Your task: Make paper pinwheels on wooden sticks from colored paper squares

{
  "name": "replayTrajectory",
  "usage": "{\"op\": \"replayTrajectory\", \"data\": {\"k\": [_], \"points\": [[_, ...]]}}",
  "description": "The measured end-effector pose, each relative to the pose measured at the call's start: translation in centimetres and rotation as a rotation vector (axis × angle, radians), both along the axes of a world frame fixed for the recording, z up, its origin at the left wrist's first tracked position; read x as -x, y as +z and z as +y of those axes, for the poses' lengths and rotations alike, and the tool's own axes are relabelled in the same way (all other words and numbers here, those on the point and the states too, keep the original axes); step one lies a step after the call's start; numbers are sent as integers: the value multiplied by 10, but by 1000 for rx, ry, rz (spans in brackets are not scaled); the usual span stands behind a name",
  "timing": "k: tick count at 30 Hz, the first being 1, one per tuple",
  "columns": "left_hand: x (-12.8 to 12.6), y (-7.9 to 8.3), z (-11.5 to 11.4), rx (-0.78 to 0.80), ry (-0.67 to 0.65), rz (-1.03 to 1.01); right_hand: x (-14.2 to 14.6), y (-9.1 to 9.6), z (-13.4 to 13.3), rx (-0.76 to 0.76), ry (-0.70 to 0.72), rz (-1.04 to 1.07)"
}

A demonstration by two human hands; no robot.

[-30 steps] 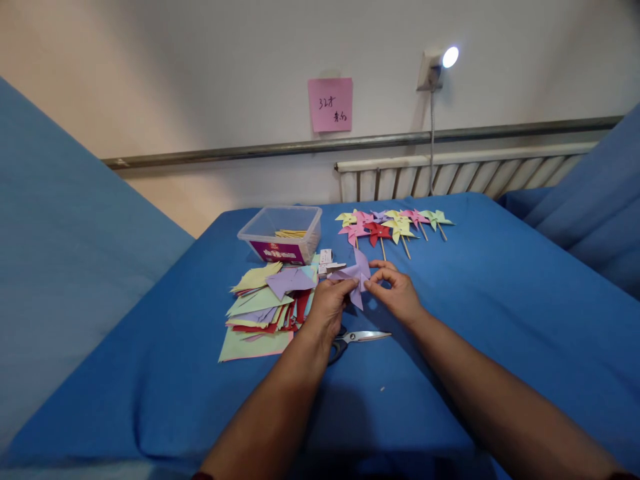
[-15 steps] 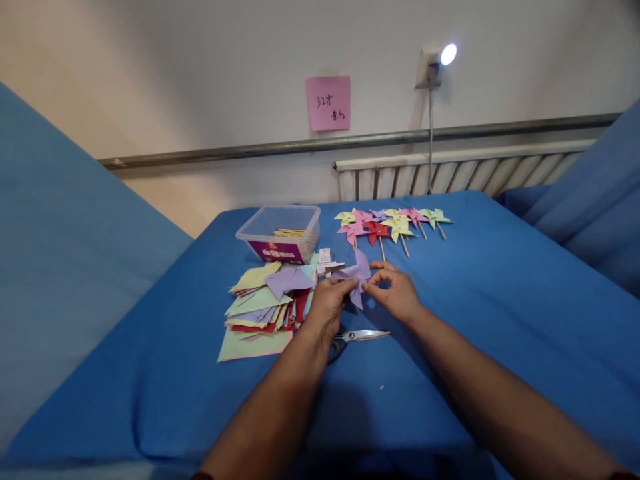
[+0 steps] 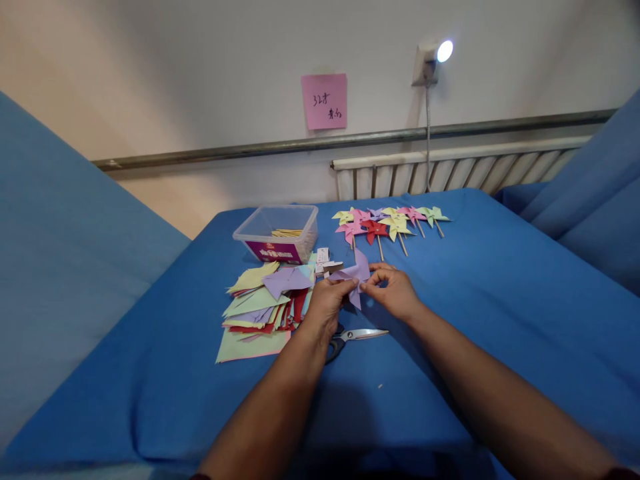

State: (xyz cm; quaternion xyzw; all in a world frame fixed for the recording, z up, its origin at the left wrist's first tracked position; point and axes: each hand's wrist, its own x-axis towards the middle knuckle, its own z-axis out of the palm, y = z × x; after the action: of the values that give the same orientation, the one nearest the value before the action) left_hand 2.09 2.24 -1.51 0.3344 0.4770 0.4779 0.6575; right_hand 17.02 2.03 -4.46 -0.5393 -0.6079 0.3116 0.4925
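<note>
Two hands [image 3: 326, 303] [image 3: 395, 291], purple pinwheel [image 3: 357, 271] partly covered, scissors [image 3: 351, 335] partly hidden

the pink note [image 3: 325, 101] bears handwritten "32" and unclear characters; the purple label [image 3: 275, 252] on the tub [image 3: 309, 239] is too blurred to read

Worktop [image 3: 500, 287] covered in blue cloth [image 3: 150, 400]. At the back left sits a clear tub [image 3: 254, 227]. In front of it spreads a loose pile of coloured paper [image 3: 255, 307], with small white boxes [image 3: 323, 255] just to the right. Beyond, right of the tub, lie clustered pinwheels [image 3: 375, 231]. Nearer the front are scissors [image 3: 364, 333], pointing right, and a tiny white scrap [image 3: 380, 386].
</note>
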Motion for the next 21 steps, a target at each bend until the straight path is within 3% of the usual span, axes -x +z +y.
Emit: {"op": "replayTrajectory", "data": {"k": [21], "points": [[2, -10, 5, -19, -15, 39, 2, 0, 0, 37, 47, 91]]}}
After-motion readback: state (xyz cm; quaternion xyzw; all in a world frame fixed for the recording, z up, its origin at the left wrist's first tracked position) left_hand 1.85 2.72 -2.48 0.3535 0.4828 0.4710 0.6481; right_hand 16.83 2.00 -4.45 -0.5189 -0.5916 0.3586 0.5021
